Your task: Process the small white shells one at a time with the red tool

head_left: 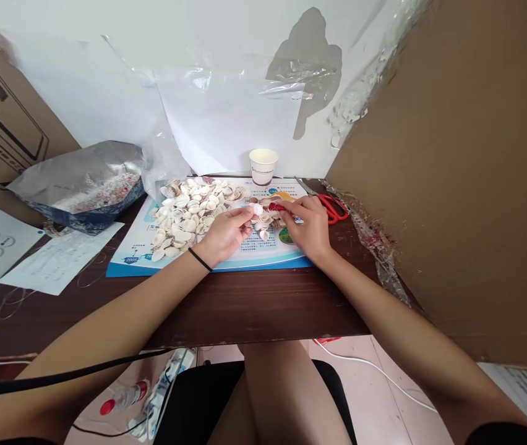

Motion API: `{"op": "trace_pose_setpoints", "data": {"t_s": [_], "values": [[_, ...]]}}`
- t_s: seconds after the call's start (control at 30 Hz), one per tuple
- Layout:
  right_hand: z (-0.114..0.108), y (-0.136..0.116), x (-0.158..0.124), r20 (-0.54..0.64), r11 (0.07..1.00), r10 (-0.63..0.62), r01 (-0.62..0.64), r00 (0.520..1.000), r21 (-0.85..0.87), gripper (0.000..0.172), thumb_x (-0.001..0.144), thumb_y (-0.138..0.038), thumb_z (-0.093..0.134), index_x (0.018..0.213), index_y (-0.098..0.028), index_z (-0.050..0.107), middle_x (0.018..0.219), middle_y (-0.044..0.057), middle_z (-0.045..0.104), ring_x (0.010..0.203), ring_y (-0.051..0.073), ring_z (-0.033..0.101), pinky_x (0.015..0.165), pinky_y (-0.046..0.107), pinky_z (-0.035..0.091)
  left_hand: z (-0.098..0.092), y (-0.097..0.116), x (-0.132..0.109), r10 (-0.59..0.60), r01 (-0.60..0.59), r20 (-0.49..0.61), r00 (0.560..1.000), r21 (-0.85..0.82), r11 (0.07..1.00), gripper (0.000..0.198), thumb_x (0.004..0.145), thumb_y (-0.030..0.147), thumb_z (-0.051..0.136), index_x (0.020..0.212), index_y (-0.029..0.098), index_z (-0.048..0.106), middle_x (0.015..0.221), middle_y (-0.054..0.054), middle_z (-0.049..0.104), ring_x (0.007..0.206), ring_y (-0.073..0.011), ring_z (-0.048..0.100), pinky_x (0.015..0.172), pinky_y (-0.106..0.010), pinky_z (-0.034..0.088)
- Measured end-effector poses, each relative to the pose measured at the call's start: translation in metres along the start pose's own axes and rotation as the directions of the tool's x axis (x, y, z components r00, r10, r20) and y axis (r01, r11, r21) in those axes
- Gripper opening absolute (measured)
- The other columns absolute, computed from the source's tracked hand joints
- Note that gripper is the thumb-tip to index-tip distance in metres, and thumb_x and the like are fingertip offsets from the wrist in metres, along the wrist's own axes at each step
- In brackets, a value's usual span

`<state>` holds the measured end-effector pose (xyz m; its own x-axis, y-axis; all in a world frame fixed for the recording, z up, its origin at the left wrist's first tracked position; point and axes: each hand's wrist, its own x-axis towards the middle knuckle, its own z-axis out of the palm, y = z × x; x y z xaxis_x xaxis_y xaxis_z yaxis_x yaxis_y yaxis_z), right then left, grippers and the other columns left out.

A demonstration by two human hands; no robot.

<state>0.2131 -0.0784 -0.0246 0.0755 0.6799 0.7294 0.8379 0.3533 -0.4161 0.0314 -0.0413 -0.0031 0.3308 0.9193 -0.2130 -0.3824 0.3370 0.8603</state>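
Observation:
Between the thumb and fingers of my left hand (229, 233) is a small white seashell (257, 210). My right hand (308, 227) pinches a small dark red thing (276, 207) just right of that shell; its kind is too small to make out. A large heap of pale seashells (189, 213) lies left of my left hand on a printed blue and white sheet (127, 247). Beneath and between my hands sits a smaller group of shells (264, 233). Red-handled scissors (333, 209) rest beside my right hand, partly hidden behind it.
A paper cup (263, 167) stands at the back of the dark table (254, 303). A plastic bag of small beads (91, 191) and a written paper (62, 259) lie left. Cardboard (467, 185) walls the right side. Below are a bottle (124, 397) and cables.

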Motion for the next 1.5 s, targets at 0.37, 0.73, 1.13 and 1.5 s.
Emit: {"op": "trace_pose_setpoints", "data": {"t_s": [0.37,0.73,1.13,1.5], "values": [[-0.009,-0.004,0.002,0.053,0.978,-0.092,0.081,0.994,0.192,0.033,0.098,-0.040,0.046,0.102,-0.022,0.073,0.088,0.007,0.069,0.085,0.023,0.060,0.083,0.041,0.049,-0.008,-0.001,0.003,0.069,-0.094,0.106,0.992,0.251,0.963,0.027,0.076,0.037,0.076,0.073,0.015,0.060,0.072,0.000,0.050,0.069,-0.0107,0.042,0.060,-0.024,0.033],[-0.009,0.001,0.003,0.089,0.978,-0.087,0.068,0.992,0.198,0.033,0.098,-0.041,0.043,0.099,-0.020,0.069,0.091,0.009,0.069,0.089,0.023,0.062,0.082,0.040,0.051,-0.003,0.002,-0.003,0.073,-0.120,0.164,0.984,0.301,0.946,0.033,0.074,0.040,0.077,0.069,0.015,0.056,0.070,0.001,0.047,0.065,-0.0088,0.040,0.058,-0.023,0.034],[-0.012,-0.003,0.000,0.089,0.986,-0.162,0.158,0.983,0.049,0.025,0.096,-0.029,0.050,0.101,-0.024,0.074,0.084,0.006,0.068,0.082,0.023,0.054,0.078,0.040,0.047,-0.006,-0.002,-0.001,0.085,-0.123,0.124,0.989,0.344,0.931,0.025,0.080,0.036,0.071,0.072,0.016,0.058,0.073,0.000,0.050,0.068,-0.0096,0.044,0.062,-0.024,0.037],[-0.010,-0.001,-0.001,0.073,0.997,-0.070,0.067,0.995,0.048,0.025,0.095,-0.034,0.050,0.093,-0.023,0.072,0.089,0.007,0.072,0.085,0.025,0.059,0.083,0.043,0.048,-0.007,0.000,0.000,0.076,-0.139,0.181,0.981,0.362,0.922,0.030,0.080,0.040,0.070,0.071,0.016,0.056,0.072,0.000,0.049,0.068,-0.0108,0.045,0.060,-0.024,0.038]]}}
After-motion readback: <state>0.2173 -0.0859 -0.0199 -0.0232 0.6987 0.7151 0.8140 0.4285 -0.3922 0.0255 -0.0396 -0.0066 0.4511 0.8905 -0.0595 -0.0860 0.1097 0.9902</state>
